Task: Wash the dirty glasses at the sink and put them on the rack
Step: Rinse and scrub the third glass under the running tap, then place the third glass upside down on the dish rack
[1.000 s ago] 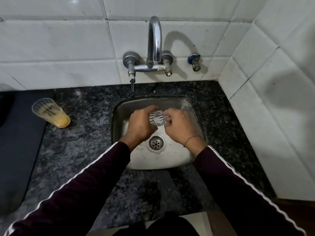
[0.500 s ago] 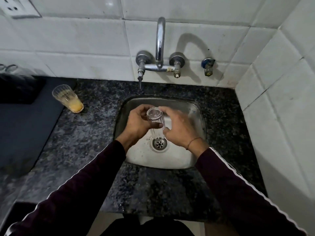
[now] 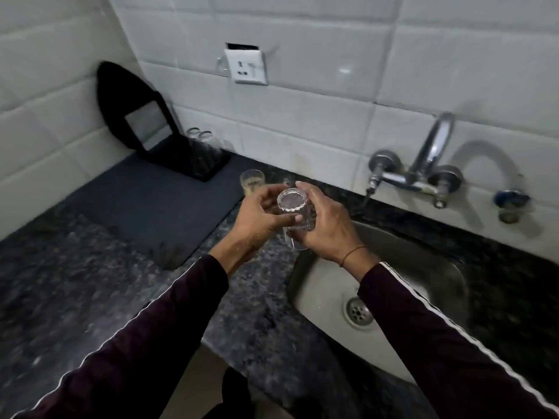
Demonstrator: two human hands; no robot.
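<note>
Now upturned, clear ribbed glass [image 3: 294,210], wet base up, grasped by both hands, left [image 3: 262,218], right [image 3: 327,222].

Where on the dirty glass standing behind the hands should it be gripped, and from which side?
Grip the dirty glass round its side wall, probably about mid-height, coming in level from the front left. It stands upright and mouth up, with residue inside, so fingers stay outside. The left hand is nearer, but it is holding the clear glass.
</note>
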